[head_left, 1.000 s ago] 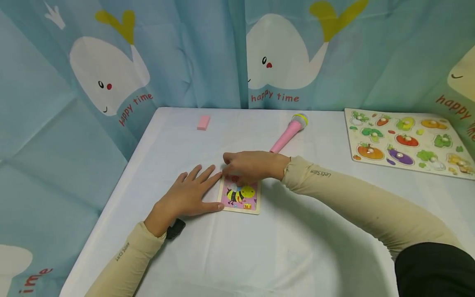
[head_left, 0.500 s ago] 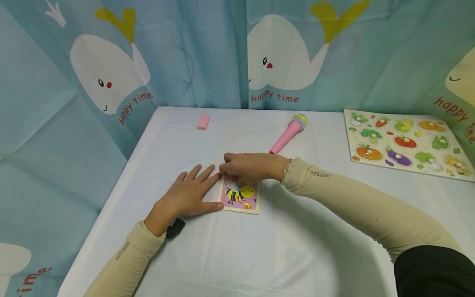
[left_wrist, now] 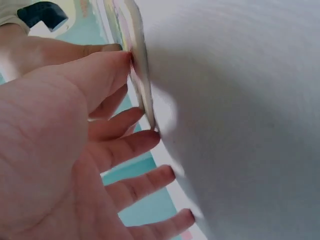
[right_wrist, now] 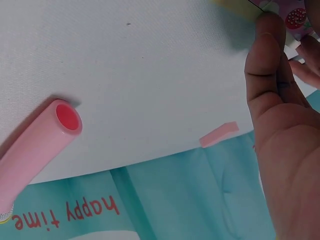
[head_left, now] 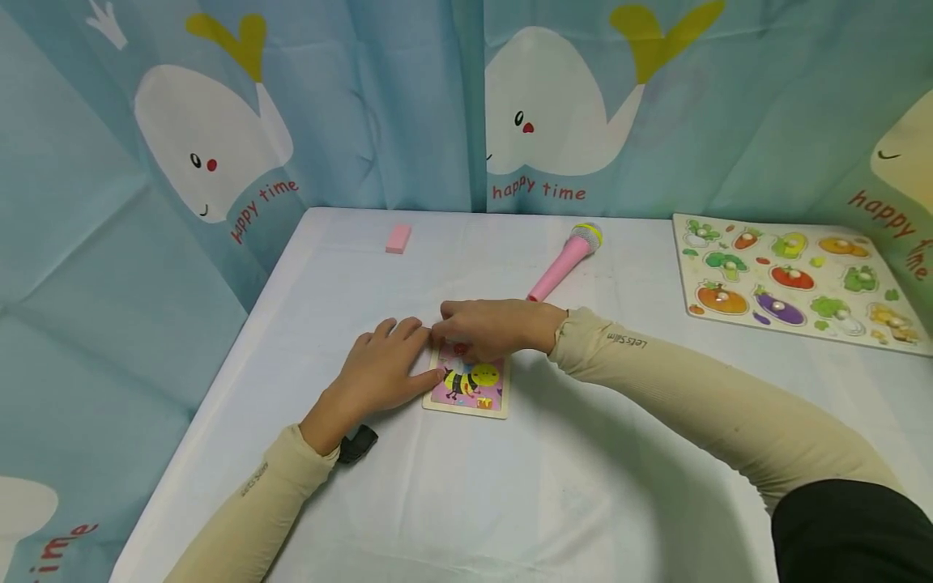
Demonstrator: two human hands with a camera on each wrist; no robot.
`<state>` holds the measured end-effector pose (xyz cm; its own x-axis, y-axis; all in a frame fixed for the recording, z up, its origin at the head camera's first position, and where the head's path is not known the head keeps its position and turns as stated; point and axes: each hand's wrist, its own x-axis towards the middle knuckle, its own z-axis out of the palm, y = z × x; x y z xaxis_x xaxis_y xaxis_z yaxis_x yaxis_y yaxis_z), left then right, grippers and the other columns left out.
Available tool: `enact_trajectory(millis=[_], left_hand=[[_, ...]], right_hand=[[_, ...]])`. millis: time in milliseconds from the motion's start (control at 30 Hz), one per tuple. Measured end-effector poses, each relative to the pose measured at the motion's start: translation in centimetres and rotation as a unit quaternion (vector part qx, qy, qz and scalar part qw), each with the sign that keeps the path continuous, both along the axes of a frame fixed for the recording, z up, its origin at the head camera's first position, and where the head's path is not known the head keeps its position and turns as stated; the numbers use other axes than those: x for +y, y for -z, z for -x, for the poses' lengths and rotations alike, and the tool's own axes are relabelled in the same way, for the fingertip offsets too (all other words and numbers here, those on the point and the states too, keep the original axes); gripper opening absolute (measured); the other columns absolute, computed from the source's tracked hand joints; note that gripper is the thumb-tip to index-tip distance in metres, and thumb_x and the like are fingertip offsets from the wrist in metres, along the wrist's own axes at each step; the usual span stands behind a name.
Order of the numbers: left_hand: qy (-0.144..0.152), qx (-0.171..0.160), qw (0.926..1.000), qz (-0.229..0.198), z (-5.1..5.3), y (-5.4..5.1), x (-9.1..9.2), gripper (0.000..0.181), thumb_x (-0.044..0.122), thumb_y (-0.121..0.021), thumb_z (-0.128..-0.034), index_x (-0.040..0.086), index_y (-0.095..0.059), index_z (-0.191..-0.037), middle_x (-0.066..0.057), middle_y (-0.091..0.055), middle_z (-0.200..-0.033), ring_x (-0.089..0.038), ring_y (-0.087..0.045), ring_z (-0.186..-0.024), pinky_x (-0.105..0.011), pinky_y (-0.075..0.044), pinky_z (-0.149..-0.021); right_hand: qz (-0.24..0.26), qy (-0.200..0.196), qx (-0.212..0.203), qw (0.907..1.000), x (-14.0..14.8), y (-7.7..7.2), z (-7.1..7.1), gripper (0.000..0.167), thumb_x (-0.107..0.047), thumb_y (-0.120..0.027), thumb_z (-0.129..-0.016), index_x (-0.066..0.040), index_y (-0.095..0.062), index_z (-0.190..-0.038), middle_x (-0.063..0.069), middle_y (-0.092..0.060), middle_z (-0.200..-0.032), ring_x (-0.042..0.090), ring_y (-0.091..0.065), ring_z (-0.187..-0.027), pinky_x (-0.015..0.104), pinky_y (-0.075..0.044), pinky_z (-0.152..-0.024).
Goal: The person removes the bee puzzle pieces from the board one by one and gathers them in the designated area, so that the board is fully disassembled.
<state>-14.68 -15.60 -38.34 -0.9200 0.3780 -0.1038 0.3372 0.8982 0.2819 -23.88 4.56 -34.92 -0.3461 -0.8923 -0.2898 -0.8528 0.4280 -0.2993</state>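
Note:
A small square bee puzzle (head_left: 474,382) with a pale rim lies on the white-covered table. My left hand (head_left: 382,368) is at its left side, thumb tip on that edge. In the left wrist view, its fingers (left_wrist: 135,187) are fairly straight and spread, one fingertip by the board's corner. My right hand (head_left: 499,328) reaches across the puzzle's top with bent fingers and holds its upper part, covering much of the picture. A round red picture (right_wrist: 296,19) shows between the fingers in the right wrist view. Exactly where these fingertips press is hidden.
Behind the right hand lies a pink toy microphone (head_left: 564,263). A pink block (head_left: 398,239) sits near the table's far edge. At the far right is a vegetable peg puzzle board (head_left: 802,279). A whale-print curtain (head_left: 408,105) hangs behind the table.
My left hand has slid up and slightly right along the puzzle's left edge, its fingers drawing a little closer together. The right hand stays nearly still on the puzzle.

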Motion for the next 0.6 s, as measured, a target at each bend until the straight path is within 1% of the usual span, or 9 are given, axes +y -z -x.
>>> enact_trajectory(millis=[67, 167, 300, 433, 533, 600], left_hand=[[-0.008, 0.002, 1.0, 0.001, 0.1, 0.1, 0.3, 0.065, 0.049, -0.07, -0.1016, 0.008, -0.057, -0.151, -0.013, -0.049, -0.158, -0.044, -0.039, -0.148, -0.067, -0.037, -0.112], [-0.016, -0.004, 0.9999, 0.0, 0.1, 0.1, 0.4, 0.066, 0.049, -0.071, -0.1011, 0.008, -0.056, -0.151, -0.013, -0.047, -0.159, -0.044, -0.036, -0.15, -0.068, -0.036, -0.113], [-0.017, -0.006, 0.9998, -0.004, 0.1, 0.2, 0.3, 0.068, 0.048, -0.071, -0.1016, 0.008, -0.053, -0.154, -0.015, -0.045, -0.161, -0.046, -0.033, -0.151, -0.068, -0.034, -0.114], [-0.019, -0.006, 0.9998, -0.005, 0.2, 0.3, 0.2, 0.067, 0.048, -0.07, -0.1016, 0.01, -0.053, -0.154, -0.015, -0.044, -0.162, -0.046, -0.033, -0.152, -0.068, -0.033, -0.115], [-0.022, -0.011, 0.9997, -0.003, 0.2, 0.3, 0.2, 0.066, 0.049, -0.07, -0.1016, 0.012, -0.053, -0.154, -0.014, -0.043, -0.164, -0.046, -0.031, -0.153, -0.068, -0.032, -0.115], [-0.023, -0.011, 0.9997, -0.003, 0.2, 0.3, 0.2, 0.065, 0.049, -0.071, -0.1013, 0.012, -0.054, -0.153, -0.014, -0.043, -0.164, -0.046, -0.031, -0.153, -0.069, -0.032, -0.115]], right_hand=[[0.001, -0.001, 0.004, 1.0, 0.1, 0.0, 0.0, 0.031, -0.009, -0.079, -0.099, -0.009, -0.07, -0.129, 0.006, -0.055, -0.108, 0.018, -0.059, -0.093, 0.029, -0.052, -0.085], [0.005, -0.002, 0.007, 1.0, 0.0, 0.1, 0.0, 0.031, -0.009, -0.079, -0.099, -0.01, -0.069, -0.128, 0.006, -0.055, -0.11, 0.018, -0.059, -0.094, 0.029, -0.052, -0.085], [0.021, 0.006, -0.009, 0.9997, 0.1, 0.0, -0.3, 0.03, -0.004, -0.077, -0.098, -0.007, -0.067, -0.127, 0.005, -0.057, -0.108, 0.018, -0.058, -0.095, 0.029, -0.052, -0.087], [0.059, 0.01, -0.026, 0.9979, 0.5, 0.1, -0.7, 0.025, -0.002, -0.072, -0.101, -0.004, -0.065, -0.125, 0.006, -0.061, -0.107, 0.019, -0.058, -0.095, 0.031, -0.052, -0.09], [0.094, 0.016, -0.031, 0.995, 0.8, 0.5, -0.9, 0.022, -0.003, -0.068, -0.104, -0.002, -0.066, -0.126, 0.008, -0.064, -0.113, 0.019, -0.061, -0.097, 0.031, -0.053, -0.094], [0.115, 0.02, -0.033, 0.9926, 1.1, 0.8, -1.0, 0.023, -0.002, -0.067, -0.104, -0.001, -0.066, -0.127, 0.01, -0.064, -0.116, 0.019, -0.061, -0.098, 0.031, -0.053, -0.095]])
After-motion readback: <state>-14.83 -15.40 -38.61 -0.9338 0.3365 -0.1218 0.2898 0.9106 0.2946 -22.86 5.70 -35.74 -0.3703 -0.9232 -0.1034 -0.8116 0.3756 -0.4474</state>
